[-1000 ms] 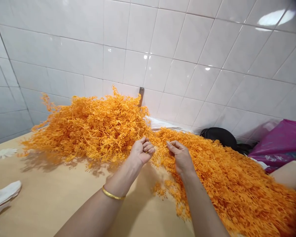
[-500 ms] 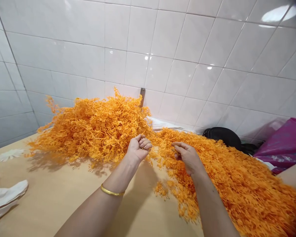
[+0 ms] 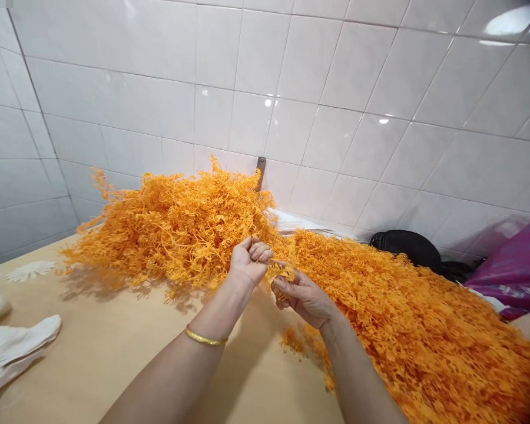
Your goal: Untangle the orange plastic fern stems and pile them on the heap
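Note:
My right hand pinches a small orange plastic flower piece with thin, thread-like tips. It is held right beside my left hand, which is closed in a loose fist with the palm turned up. What those left fingers hold is mostly hidden; a bit of orange shows at their tips. Behind the left hand rises a large heap of orange branching plastic sprigs. A broad pile of loose orange pieces spreads beneath and beyond my right arm.
A light wood table runs up to a white tiled wall. White gloves and a white petal-shaped disc lie at left. A black round case and a purple bag stand at back right.
My right hand has moved left from the loose pile to my left hand, with an orange piece now visible in its fingers. The left hand has hardly moved.

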The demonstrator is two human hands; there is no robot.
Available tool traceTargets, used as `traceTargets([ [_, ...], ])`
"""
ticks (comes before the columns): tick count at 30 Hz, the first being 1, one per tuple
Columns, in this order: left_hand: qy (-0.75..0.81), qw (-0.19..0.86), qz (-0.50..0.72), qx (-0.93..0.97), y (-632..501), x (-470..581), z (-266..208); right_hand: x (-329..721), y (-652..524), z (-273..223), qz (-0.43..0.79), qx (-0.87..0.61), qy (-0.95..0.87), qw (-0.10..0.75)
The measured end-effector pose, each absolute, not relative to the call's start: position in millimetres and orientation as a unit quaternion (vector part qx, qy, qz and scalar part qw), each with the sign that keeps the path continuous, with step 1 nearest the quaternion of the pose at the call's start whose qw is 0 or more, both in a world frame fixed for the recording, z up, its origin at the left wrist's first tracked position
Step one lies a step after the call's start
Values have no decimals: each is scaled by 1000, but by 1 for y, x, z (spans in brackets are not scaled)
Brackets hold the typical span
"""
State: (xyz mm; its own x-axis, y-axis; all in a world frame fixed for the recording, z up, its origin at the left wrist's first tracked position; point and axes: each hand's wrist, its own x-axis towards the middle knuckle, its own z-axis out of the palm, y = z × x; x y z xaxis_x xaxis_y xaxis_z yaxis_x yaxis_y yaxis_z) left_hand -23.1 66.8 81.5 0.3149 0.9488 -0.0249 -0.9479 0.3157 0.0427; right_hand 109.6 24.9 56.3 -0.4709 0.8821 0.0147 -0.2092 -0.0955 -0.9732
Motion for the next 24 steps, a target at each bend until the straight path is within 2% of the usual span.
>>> traceTargets([
  [5, 46, 804, 592, 22, 66, -23, 83, 106, 28, 56, 672, -323, -496, 445],
  [10, 77, 808, 583, 34, 61, -15, 84, 112, 39, 49, 538, -392, -559, 494],
  [15, 89, 803, 588, 32, 53, 2, 82, 110, 45, 44, 453, -441, -507, 586],
  [20, 86, 798, 595, 34, 48, 7, 84, 93, 39, 48, 449, -449, -422, 646],
  [24, 90, 799, 594, 27, 42, 7, 90, 91, 39, 49, 479, -437, -377, 662],
])
